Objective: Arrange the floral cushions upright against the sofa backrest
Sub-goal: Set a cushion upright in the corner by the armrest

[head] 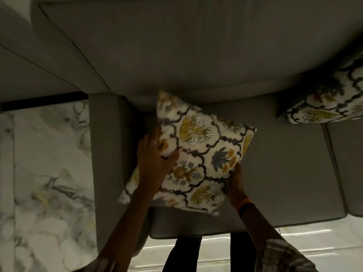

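Gripping a floral cushion between both hands, over the sofa seat.

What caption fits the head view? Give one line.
Both hands, left and right, grip a cushion at the sofa corner; another leans farther right.

Cream floral cushion tilted at sofa's left end; 2nd cushion leans on backrest, far right.
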Motion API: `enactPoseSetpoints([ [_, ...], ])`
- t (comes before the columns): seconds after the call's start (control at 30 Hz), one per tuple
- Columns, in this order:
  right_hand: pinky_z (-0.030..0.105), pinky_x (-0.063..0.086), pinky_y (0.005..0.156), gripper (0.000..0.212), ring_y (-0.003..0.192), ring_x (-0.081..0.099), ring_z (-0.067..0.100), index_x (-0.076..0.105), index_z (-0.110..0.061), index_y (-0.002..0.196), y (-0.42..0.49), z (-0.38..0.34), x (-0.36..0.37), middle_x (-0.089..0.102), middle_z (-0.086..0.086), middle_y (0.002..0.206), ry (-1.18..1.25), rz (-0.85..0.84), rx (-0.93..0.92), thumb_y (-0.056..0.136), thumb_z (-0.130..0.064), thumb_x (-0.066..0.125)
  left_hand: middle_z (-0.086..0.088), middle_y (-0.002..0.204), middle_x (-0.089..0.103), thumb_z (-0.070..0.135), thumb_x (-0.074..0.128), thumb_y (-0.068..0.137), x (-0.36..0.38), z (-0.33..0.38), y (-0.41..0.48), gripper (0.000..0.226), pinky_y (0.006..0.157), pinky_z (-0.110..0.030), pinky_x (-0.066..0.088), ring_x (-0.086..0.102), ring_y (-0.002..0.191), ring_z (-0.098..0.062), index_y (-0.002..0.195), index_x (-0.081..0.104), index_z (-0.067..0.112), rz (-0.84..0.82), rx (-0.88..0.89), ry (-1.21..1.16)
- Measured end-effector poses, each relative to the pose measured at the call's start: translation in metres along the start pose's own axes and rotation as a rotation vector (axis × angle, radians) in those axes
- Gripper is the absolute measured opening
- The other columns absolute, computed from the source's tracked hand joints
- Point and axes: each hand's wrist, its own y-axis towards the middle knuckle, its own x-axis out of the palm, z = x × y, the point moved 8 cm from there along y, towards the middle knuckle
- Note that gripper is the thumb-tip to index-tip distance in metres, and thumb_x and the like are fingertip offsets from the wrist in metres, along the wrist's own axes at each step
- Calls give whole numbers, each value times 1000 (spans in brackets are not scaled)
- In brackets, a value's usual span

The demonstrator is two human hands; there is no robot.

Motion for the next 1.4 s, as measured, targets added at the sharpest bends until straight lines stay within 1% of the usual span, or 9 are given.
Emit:
enactPoseSetpoints([
  [0.1, 60, 48, 108, 51, 120, 68, 36, 74, -25, 127, 13, 3, 52, 66, 13, 141, 235, -33, 105, 104, -54, 39, -13, 128, 59, 54, 75, 76, -26, 93, 32, 81, 97, -50, 44, 54, 116, -35, 145, 42, 24, 88, 423, 282],
  [0.17, 57, 54, 95, 60, 105, 75, 34, 82, -25, 112, 19, 4, 94, 75, 11, 128, 373, -79, 148, 102, -60, 34, -10, 129, 60, 54, 70, 80, -30, 138, 49, 75, 99, -50, 40, 53, 118, -35, 143, 47, 22, 42, 600, 391],
  [0.3, 53, 46, 98, 77, 128, 56, 37, 43, -18, 155, 36, 5, 168, 43, 14, 161, 394, -128, 255, 103, -64, 11, -7, 136, 56, 59, 66, 78, -26, 173, 70, 80, 98, -52, 38, 50, 124, -34, 146, 40, 28, -5, 818, 537],
  [0.47, 59, 36, 108, 77, 148, 40, 39, 36, -21, 159, 51, 9, 187, 39, 13, 164, 311, -100, 270, 103, -65, 8, -8, 143, 49, 82, 61, 62, -30, 115, 94, 107, 106, -61, 29, 42, 132, -35, 152, 27, 32, -95, 564, 765],
  [0.83, 62, 45, 103, 61, 137, 49, 38, 39, -30, 155, 11, 8, 173, 62, 13, 128, 378, -130, 286, 102, -60, 36, -19, 86, 73, 57, 78, 69, -50, 134, 117, 64, 79, -45, 44, 65, 82, -37, 117, 67, 15, -84, 607, 555],
  [0.93, 58, 52, 89, 63, 130, 53, 36, 42, -30, 153, -2, 9, 169, 62, 11, 124, 394, -152, 282, 100, -63, 42, -18, 100, 73, 55, 80, 67, -51, 143, 126, 70, 90, -50, 41, 64, 95, -38, 125, 62, 19, -80, 609, 559],
  [1.13, 55, 42, 110, 55, 144, 46, 32, 36, -25, 158, 4, -4, 133, 44, 14, 159, 255, -48, 237, 108, -47, 37, -7, 142, 51, 60, 76, 68, -30, 111, 113, 88, 109, -55, 27, 41, 133, -32, 143, 42, 27, -113, 456, 650],
  [1.27, 51, 47, 107, 49, 138, 48, 28, 38, -17, 152, 13, -43, 100, 44, 11, 158, -36, 110, -58, 106, -27, 50, -7, 146, 47, 71, 64, 71, -45, 96, 79, 88, 112, -69, 18, 33, 140, -32, 144, 40, 28, 189, 532, 682],
  [1.4, 37, 36, 119, 85, 144, 41, 26, 31, -9, 156, 0, -110, 92, 38, 12, 159, -534, 170, -602, 85, -12, 78, -18, 157, 29, 71, 62, 78, -47, 49, 45, 97, 117, -62, 0, 16, 147, -38, 153, 24, 24, 369, 465, 618],
])
